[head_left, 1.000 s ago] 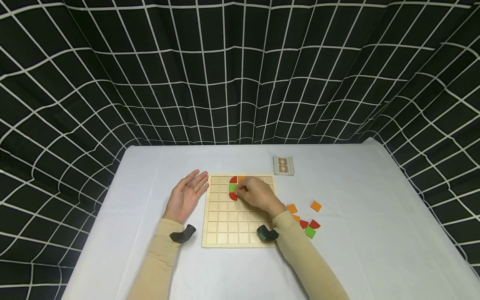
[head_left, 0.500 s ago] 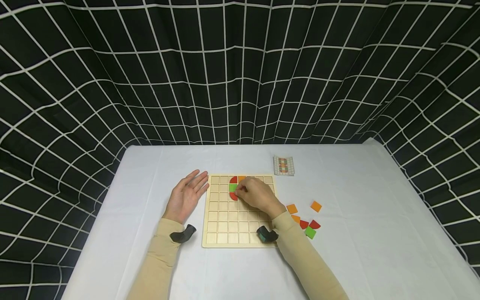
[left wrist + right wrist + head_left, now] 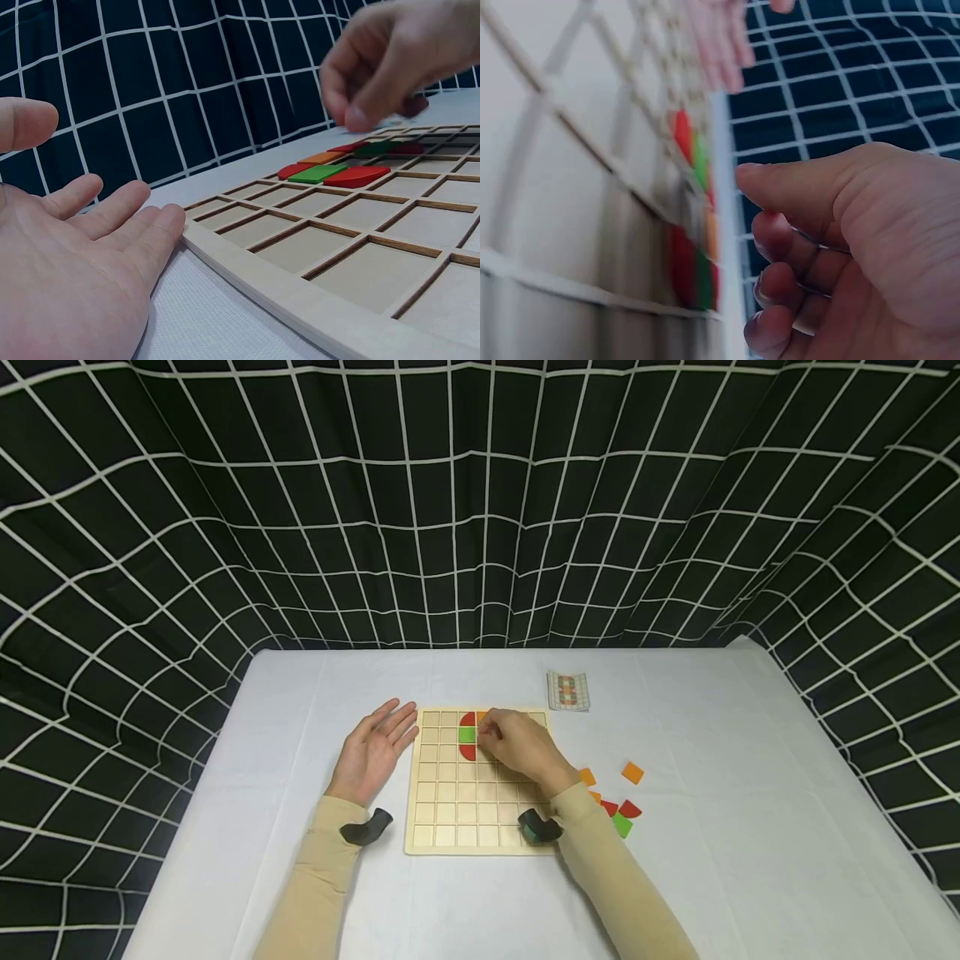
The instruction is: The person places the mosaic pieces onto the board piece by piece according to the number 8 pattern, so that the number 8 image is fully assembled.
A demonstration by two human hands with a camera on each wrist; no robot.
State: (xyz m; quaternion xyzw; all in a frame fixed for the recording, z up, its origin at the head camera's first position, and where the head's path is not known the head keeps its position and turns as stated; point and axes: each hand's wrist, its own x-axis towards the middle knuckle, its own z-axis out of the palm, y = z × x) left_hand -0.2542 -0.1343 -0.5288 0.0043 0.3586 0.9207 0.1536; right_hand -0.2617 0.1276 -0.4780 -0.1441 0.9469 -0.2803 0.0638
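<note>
- Black curtain (image 3: 450,527) with a white grid: rose behind the table and ran along both sides.
- Table (image 3: 322,693), white-covered: bore everything listed below.
- Wooden board (image 3: 445,814), gridded into square cells: lay flat on the table, mostly between the two hands.
- Tan sleeves (image 3: 311,877), one pair: reached in from the near edge, a black device (image 3: 366,828) at each wrist.
- Left hand (image 3: 365,764): palm turned up, fingers extended and relaxed, nothing held; fingertips at the board's left edge, contact uncertain.
- Right hand (image 3: 525,747): above the upper part of the board, fingers loosely curled, thumb apart from the fingertips, nothing seen in its grasp.
- Printed card (image 3: 567,691): lay beyond the board's far right corner.
- Set pieces in the board's upper cells: a near column of red quarter-round (image 3: 468,719), green square (image 3: 467,735) and second red quarter-round (image 3: 467,752); an orange piece (image 3: 321,157) next to its far end; further red pieces (image 3: 405,148) and a green piece (image 3: 379,148) past that, visible from the left wrist.
- Loose pieces, right of the board: three orange squares (image 3: 632,772), two red quarter-rounds (image 3: 630,808), one green square (image 3: 622,825); the right arm partly covered some.
</note>
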